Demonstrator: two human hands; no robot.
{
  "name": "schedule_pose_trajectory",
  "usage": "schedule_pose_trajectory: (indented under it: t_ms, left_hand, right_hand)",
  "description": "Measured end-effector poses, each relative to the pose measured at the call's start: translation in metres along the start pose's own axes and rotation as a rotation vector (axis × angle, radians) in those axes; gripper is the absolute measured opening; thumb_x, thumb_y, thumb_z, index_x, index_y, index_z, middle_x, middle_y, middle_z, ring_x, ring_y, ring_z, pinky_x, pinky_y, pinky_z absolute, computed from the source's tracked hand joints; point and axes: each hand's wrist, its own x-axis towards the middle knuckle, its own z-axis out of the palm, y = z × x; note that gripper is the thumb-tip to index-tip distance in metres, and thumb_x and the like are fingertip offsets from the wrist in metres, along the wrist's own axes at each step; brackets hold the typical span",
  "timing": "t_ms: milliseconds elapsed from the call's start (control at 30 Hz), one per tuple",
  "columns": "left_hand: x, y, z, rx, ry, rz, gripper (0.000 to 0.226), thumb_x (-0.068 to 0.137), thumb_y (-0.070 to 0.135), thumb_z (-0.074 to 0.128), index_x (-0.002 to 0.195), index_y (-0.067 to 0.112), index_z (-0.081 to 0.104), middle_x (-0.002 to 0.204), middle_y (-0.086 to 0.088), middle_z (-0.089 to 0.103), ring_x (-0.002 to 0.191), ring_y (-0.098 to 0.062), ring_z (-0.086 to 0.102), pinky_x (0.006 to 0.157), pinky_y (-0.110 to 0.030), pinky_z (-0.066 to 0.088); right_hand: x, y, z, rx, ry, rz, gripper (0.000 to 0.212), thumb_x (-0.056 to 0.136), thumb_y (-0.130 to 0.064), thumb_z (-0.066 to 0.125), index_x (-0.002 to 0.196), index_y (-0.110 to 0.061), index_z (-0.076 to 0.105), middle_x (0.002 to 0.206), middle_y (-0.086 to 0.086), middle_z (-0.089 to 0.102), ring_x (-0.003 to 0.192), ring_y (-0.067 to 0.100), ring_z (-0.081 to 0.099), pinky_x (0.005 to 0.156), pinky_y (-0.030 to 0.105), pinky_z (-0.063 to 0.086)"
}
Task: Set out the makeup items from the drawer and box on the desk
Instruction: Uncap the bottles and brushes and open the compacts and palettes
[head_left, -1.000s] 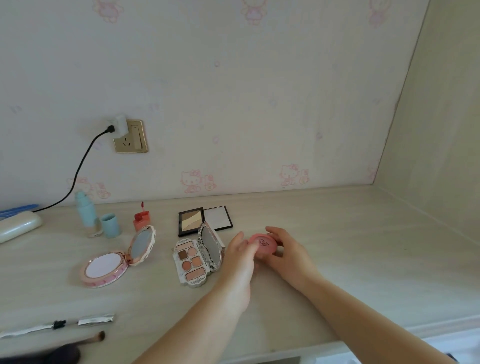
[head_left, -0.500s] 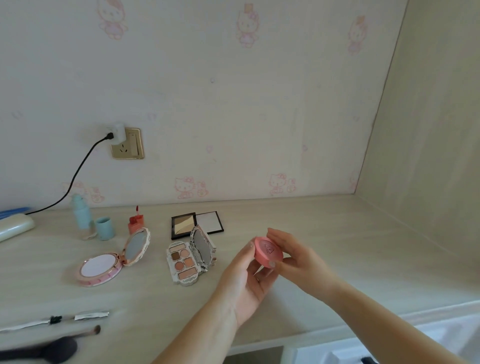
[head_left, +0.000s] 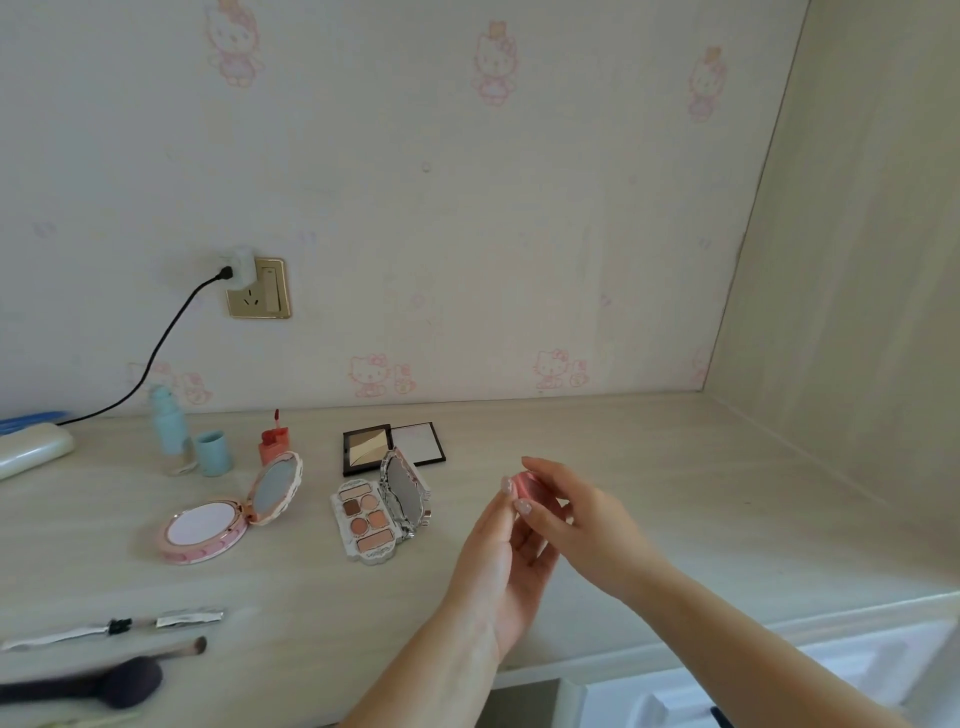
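The pink compact (head_left: 527, 482) is pinched by the right hand (head_left: 589, 525), touched by straight fingers (head_left: 498, 512) of the left hand (head_left: 501, 569). It is judged light, slick, best gripped rimwise.

No legible text or labels anywhere

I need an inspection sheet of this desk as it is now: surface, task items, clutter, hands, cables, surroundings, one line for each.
Surface: pale wood-grain desk, items on its left half.
Job's things: small pink compact held above the desk; round powder compact, eyeshadow palette and black palette lie open; red lip gloss; blue bottle, its cap off beside it; brushes front left.
Clutter: white case at the left edge.
Hands: right hand pinches the small pink compact; left hand touches it with fingertips.
Cables: black cable from the wall socket down to the desk.
Surroundings: cartoon-cat wallpaper; wood panel on the right.
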Motion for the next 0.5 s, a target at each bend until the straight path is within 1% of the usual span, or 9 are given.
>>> schedule_pose_trajectory:
  t_ms: [100, 167, 200, 267, 367, 433, 500]
  left_hand:
    - [0.001, -0.003, -0.001, 0.012, 0.032, 0.008, 0.034, 0.09, 0.036, 0.054, 0.109, 0.01, 0.067, 0.1, -0.01, 0.071, 0.088, -0.017, 0.067, 0.078, -0.027, 0.055]
    - [0.003, -0.004, -0.002, -0.01, 0.044, 0.015, 0.033, 0.091, 0.037, 0.053, 0.107, 0.011, 0.066, 0.097, -0.008, 0.07, 0.091, -0.017, 0.065, 0.078, -0.027, 0.054]
    - [0.004, -0.005, -0.001, -0.027, 0.048, 0.013, 0.034, 0.092, 0.038, 0.051, 0.106, 0.012, 0.066, 0.095, -0.007, 0.07, 0.094, -0.018, 0.064, 0.08, -0.028, 0.052]
    - [0.006, -0.007, -0.001, -0.069, 0.057, 0.005, 0.035, 0.093, 0.039, 0.049, 0.102, 0.011, 0.067, 0.098, -0.008, 0.071, 0.104, -0.02, 0.062, 0.092, -0.031, 0.047]
    - [0.01, -0.008, -0.003, -0.136, 0.086, -0.021, 0.037, 0.094, 0.039, 0.047, 0.102, 0.01, 0.067, 0.109, -0.01, 0.069, 0.114, -0.02, 0.059, 0.105, -0.033, 0.04]
    - [0.013, -0.008, -0.005, -0.181, 0.092, -0.03, 0.039, 0.094, 0.039, 0.047, 0.107, 0.008, 0.066, 0.118, -0.011, 0.066, 0.117, -0.02, 0.057, 0.11, -0.033, 0.035]
    - [0.017, -0.007, -0.007, -0.209, 0.103, -0.027, 0.039, 0.095, 0.038, 0.046, 0.111, 0.007, 0.064, 0.122, -0.012, 0.064, 0.118, -0.02, 0.056, 0.111, -0.033, 0.033]
  right_hand:
    - [0.0, 0.002, 0.005, -0.077, 0.002, -0.045, 0.043, 0.093, -0.039, 0.05, 0.135, -0.034, 0.045, 0.123, -0.012, 0.055, 0.112, 0.006, 0.054, 0.09, 0.017, 0.042]
    - [0.0, 0.003, 0.011, -0.091, 0.018, -0.069, 0.041, 0.095, -0.037, 0.046, 0.136, -0.032, 0.045, 0.128, -0.01, 0.053, 0.119, 0.007, 0.049, 0.097, 0.022, 0.041]
    - [0.0, 0.003, 0.015, -0.099, 0.035, -0.077, 0.04, 0.097, -0.035, 0.043, 0.136, -0.031, 0.045, 0.13, -0.01, 0.052, 0.121, 0.007, 0.047, 0.098, 0.021, 0.039]
    - [0.002, 0.003, 0.023, -0.121, 0.069, -0.082, 0.039, 0.098, -0.034, 0.039, 0.136, -0.031, 0.045, 0.13, -0.009, 0.052, 0.122, 0.008, 0.046, 0.096, 0.018, 0.037]
    - [0.006, 0.007, 0.036, -0.126, 0.095, -0.073, 0.038, 0.099, -0.033, 0.035, 0.135, -0.03, 0.047, 0.129, -0.007, 0.054, 0.121, 0.011, 0.046, 0.097, 0.022, 0.039]
    - [0.009, 0.011, 0.045, -0.098, 0.117, -0.068, 0.04, 0.098, -0.036, 0.032, 0.133, -0.029, 0.05, 0.126, -0.005, 0.056, 0.119, 0.015, 0.048, 0.098, 0.028, 0.041]
    - [0.013, 0.013, 0.052, -0.068, 0.146, -0.063, 0.045, 0.095, -0.04, 0.029, 0.131, -0.029, 0.052, 0.124, -0.005, 0.057, 0.117, 0.016, 0.05, 0.098, 0.029, 0.041]
